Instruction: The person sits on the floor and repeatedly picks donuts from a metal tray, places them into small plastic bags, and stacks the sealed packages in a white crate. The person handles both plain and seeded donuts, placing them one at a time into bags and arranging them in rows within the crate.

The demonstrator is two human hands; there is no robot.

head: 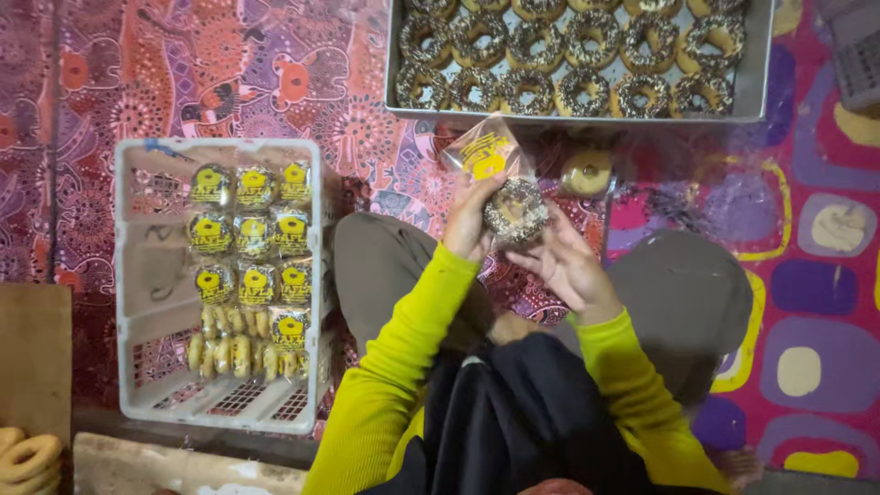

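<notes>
Donut point(516, 210), chocolate-sprinkled, sitting between both hands, just above the knees, half inside the mouth of a clear bag point(486, 154) with a yellow print.

Left hand point(470, 223) curling closed around the bag's lower edge and the donut's left side, bag standing up above the fingers. Right hand point(566, 266) lying half open, fingers spread and reaching to the donut's right rim; whether the fingertips are pinching or only touching, cannot tell.

Counts: one donut in hand. One plain donut point(587, 170) lying on the mat point(229, 73) just right of the bag. Metal tray point(757, 87) ahead holding sprinkled donuts in three rows, top row cut off by the frame; about six showing per full row. White crate point(137, 275) to the left holding bagged donuts, about ten lying flat in rows of three, then a row standing on edge, too tightly packed for counting. Plain donuts point(27, 456) stacking at bottom left, two or three showing
</notes>
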